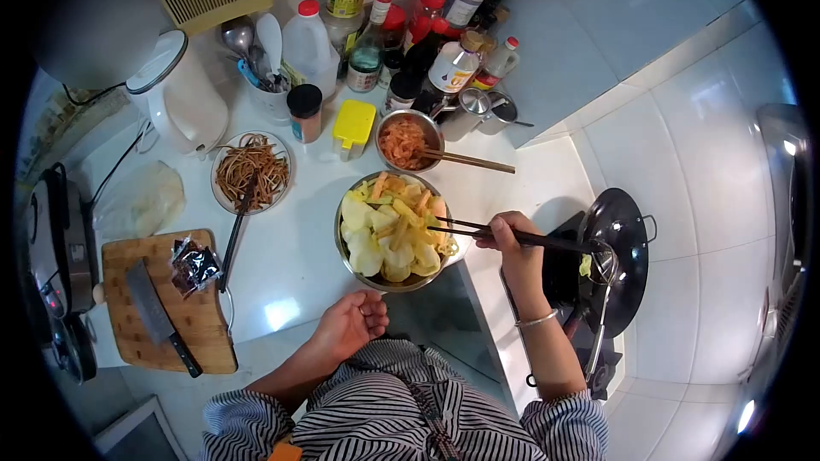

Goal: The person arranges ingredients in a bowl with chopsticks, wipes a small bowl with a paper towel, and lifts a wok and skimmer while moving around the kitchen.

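A metal bowl near the counter's front edge holds pale yellow slices and orange and yellow strips. My right hand, at the right of the bowl, is closed around dark chopsticks, whose tips reach into the food. Just below the bowl, my left hand has its fingers curled in; whether anything is in them is hidden. Behind the bowl stands a smaller metal bowl of orange shreds with wooden chopsticks across its rim. A plate of brown strips is at the left.
A black wok with a metal ladle sits on the stove at the right. On a cutting board lie a cleaver and a dark packet. Bottles, a yellow-lidded container and a white kettle stand along the back.
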Action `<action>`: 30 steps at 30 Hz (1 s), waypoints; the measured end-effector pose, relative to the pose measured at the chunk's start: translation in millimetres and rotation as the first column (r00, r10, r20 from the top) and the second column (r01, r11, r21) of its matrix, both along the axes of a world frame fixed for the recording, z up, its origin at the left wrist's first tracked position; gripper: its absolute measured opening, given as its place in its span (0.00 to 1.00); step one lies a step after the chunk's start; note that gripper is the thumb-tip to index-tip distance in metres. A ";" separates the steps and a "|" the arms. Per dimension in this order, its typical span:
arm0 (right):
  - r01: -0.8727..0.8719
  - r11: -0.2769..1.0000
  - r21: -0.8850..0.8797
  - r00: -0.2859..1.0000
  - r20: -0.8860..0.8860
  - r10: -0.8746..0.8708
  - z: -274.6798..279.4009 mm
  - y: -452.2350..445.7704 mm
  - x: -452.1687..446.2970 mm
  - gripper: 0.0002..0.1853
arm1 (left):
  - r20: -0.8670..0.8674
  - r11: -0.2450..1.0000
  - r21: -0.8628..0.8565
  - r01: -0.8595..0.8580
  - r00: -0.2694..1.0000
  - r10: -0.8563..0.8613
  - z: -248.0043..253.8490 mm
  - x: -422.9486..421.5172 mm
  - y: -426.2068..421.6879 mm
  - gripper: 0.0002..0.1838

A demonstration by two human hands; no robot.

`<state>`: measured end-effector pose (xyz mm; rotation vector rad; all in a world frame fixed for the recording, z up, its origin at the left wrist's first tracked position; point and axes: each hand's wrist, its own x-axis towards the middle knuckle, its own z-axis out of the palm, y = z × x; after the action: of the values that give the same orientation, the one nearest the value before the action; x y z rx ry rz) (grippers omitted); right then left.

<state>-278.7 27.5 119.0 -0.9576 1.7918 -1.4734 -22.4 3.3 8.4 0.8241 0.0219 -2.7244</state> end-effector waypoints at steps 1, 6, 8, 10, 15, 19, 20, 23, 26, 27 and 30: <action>-0.001 1.000 0.000 1.000 0.002 0.001 -6.6 -1.4 -2.1 0.11 | 0.002 1.000 0.000 -0.001 1.000 0.001 -0.9 0.0 0.0 0.12; -0.054 0.998 0.037 0.998 0.018 0.053 -28.4 -5.5 -6.4 0.11 | -0.023 1.000 0.012 -0.009 1.000 0.009 -1.0 0.0 1.6 0.12; -0.057 0.998 0.040 0.998 0.024 0.056 -28.8 -5.2 -6.0 0.11 | -0.007 1.000 0.010 -0.009 1.000 0.009 -0.1 -0.2 1.1 0.12; -0.060 0.997 0.048 0.998 0.015 0.059 -29.1 -5.2 -6.4 0.11 | 0.010 1.000 0.003 -0.005 1.000 0.005 -0.2 -0.1 0.4 0.12; -0.067 0.997 0.036 0.998 0.023 0.066 -31.2 -6.7 -6.8 0.11 | -0.012 1.000 0.013 -0.017 1.000 0.017 -1.0 0.0 0.8 0.12; -0.063 0.997 0.038 0.998 0.022 0.063 -31.9 -10.9 -5.4 0.11 | -0.012 1.000 0.003 -0.017 1.000 0.017 0.2 -0.5 1.3 0.11; -0.062 0.997 0.038 0.998 0.021 0.061 -32.9 -11.9 -5.0 0.11 | -0.015 1.000 0.002 -0.021 1.000 0.021 0.0 -0.7 1.6 0.11; -0.038 0.999 0.039 0.999 -0.004 0.038 -32.5 -10.6 -6.2 0.10 | -0.011 1.000 0.005 -0.018 1.000 0.018 -1.5 -2.0 2.0 0.11; -0.037 0.998 0.042 0.999 -0.027 0.038 -22.6 -7.8 -4.2 0.11 | 0.000 1.000 0.009 -0.023 1.000 0.023 -0.3 -1.2 1.2 0.11; -0.020 1.000 0.023 1.000 -0.006 0.020 -13.5 -6.3 -1.5 0.10 | 0.000 1.000 0.009 -0.024 1.000 0.024 0.5 -1.5 1.3 0.11; 0.044 0.999 -0.026 0.998 0.054 -0.043 20.3 4.0 6.4 0.09 | 0.002 1.000 0.008 -0.016 1.000 0.016 0.5 -3.4 1.6 0.11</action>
<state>-272.3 31.5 139.3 -0.8894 1.7691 -1.5391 -25.8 4.9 8.9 0.8257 0.0387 -2.7104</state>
